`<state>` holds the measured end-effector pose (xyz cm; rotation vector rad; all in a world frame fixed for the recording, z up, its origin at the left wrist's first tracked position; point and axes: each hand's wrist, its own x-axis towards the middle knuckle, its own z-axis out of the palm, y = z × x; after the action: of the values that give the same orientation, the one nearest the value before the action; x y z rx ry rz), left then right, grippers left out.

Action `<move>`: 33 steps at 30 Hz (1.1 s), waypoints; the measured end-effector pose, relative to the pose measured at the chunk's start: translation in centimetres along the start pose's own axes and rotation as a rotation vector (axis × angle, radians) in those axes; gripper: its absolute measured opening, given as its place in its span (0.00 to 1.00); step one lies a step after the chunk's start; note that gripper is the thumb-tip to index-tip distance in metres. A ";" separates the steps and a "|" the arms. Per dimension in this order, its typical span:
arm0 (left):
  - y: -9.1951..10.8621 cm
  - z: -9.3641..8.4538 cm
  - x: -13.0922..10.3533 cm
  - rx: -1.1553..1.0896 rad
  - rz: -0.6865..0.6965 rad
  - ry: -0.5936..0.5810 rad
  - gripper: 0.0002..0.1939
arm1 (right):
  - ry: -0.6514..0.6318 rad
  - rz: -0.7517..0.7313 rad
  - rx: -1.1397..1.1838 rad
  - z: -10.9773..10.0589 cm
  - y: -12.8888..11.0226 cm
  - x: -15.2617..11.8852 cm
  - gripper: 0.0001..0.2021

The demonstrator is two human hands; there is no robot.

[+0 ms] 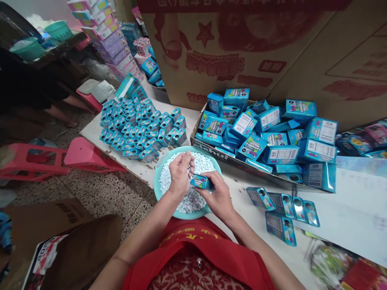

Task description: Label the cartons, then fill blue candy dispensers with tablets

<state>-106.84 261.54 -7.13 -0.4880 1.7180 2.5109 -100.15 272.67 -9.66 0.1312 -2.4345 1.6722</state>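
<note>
Over a turquoise basin [157, 189] full of small white candies [193, 201], my right hand [220, 195] grips a small blue candy box [199, 182] lettered "CARAMELO MACIZO". Thumb and fingers press on its sides. My left hand [180, 171] is closed, fingers curled, right beside the near end of that box. What lies inside the left fist is hidden. Several similar blue boxes [279, 211] with round holes in their ends stand on the table to the right.
A carton tray [229, 159] heaped with blue boxes sits behind the basin, against a large cardboard box [242, 52]. Many upright small boxes [142, 125] crowd the white table's left end. Red stools [87, 155] and an open carton [60, 225] are at floor level left.
</note>
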 end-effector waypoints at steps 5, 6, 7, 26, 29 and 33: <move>0.6 0.2 -0.2 -0.042 0.033 0.005 0.18 | 0.042 -0.018 0.002 0.0 0.4 -0.1 0.12; 0.3 0.2 -0.1 -0.033 0.028 0.019 0.18 | 0.046 -0.010 0.001 0.2 0.7 -0.1 0.12; 0.0 0.2 0.0 -0.024 0.022 0.035 0.18 | 0.043 0.001 0.003 0.4 1.0 -0.1 0.12; -0.2 -0.3 1.5 -0.008 0.110 0.052 0.17 | 0.145 0.195 0.293 0.4 3.8 -0.4 0.17; -1.6 -2.6 3.6 0.350 0.194 0.021 0.18 | 0.203 0.307 0.295 -0.7 4.6 -1.5 0.18; -5.9 -5.2 6.3 1.302 0.252 -0.351 0.19 | 0.259 0.439 0.377 -3.8 5.1 -4.4 0.20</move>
<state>-110.34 258.23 -15.97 0.2709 2.7399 0.9512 -96.36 277.94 -13.87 -0.5725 -2.0327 2.1536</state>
